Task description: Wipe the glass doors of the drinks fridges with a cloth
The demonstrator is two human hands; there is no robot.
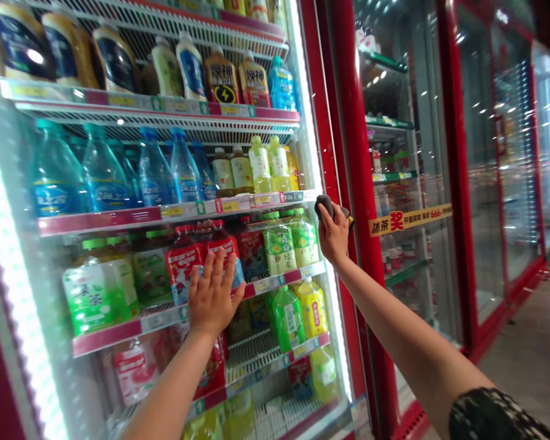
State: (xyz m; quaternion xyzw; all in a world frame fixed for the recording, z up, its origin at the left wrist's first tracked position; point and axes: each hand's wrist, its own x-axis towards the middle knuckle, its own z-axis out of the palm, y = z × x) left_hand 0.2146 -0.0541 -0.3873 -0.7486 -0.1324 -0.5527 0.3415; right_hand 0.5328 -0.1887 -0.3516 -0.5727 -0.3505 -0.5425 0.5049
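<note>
I find the right hand (333,237) clamped on a grey cloth (325,208), likely soft and light; the left hand (211,299) lies flat, fingers apart, on the glass door (36,275).

A shop: red glass-door coolers (358,183) full of bottled drinks (104,174)

The top wire shelf (119,101) in front of me carries a row of energy-drink bottles (222,79), with a blue sports-drink bottle (282,85) at its right end. On the shelf below (165,214) stand big blue-labelled water bottles (103,177), then yellow-green bottles (266,165) near the right edge. The third shelf (105,337) holds red-labelled bottles (222,250) beside shrink-wrapped green bottles (279,247). On the fourth shelf (297,349), a green bottle (288,318) stands just beside a yellow bottle (312,308) at the right end.
</note>
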